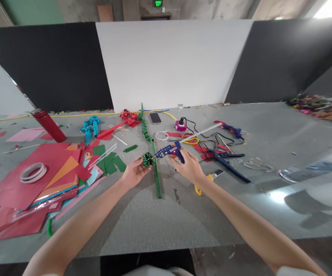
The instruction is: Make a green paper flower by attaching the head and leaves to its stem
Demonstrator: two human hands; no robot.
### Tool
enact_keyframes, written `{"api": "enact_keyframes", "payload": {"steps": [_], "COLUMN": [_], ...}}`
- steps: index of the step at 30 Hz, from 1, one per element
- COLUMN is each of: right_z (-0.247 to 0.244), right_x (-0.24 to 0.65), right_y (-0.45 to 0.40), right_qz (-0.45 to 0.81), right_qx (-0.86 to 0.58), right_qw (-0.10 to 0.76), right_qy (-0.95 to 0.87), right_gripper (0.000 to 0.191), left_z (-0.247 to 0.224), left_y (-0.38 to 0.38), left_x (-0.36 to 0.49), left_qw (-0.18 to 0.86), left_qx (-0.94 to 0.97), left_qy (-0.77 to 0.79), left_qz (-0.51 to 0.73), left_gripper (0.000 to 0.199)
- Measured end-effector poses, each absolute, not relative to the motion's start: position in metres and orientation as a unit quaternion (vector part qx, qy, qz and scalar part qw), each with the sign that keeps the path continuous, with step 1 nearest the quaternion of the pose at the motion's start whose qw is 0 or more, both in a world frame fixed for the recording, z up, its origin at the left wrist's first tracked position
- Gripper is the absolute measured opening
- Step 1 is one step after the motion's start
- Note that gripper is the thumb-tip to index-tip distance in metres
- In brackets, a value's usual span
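My left hand pinches a small dark green folded-paper piece near the middle of the table. My right hand is wrapped round the handle of a blue glue gun, whose tip points left and meets the green piece or lies right beside it. A long clear glue stick sticks out of the gun's back. Between the hands, a green paper strip lies on the table and runs up to a twisted green paper garland.
Coloured paper sheets, with a tape roll, spread at left beside a red bottle. At right are a yellow cutter, blue pliers, a second glue gun and cables. A phone lies behind.
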State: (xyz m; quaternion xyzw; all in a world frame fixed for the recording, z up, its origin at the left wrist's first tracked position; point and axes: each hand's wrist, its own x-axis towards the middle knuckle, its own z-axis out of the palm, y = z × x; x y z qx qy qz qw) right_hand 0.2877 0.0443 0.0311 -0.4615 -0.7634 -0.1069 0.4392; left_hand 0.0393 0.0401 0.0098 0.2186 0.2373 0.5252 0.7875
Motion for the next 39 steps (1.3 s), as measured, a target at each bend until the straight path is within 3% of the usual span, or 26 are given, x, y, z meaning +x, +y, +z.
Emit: {"api": "enact_keyframes", "payload": {"steps": [7, 39], "right_z": [0.0294, 0.0298], "right_x": [0.2897, 0.2893], "right_y": [0.0447, 0.0429], "right_qz": [-0.105, -0.106], "right_qx": [-0.434, -0.415], "right_qw": [0.441, 0.443], "right_qy": [-0.779, -0.787], "right_gripper": [0.004, 0.007], "left_z": [0.0090, 0.0063], "left_y": [0.0407, 0.0390], "left_x": [0.0391, 0.0404], "left_qw": [0.790, 0.781], "left_qx": [0.223, 0.260], "left_qy": [0.228, 0.241], "left_qz": [0.524, 0.514], "left_gripper": [0.020, 0.028]}}
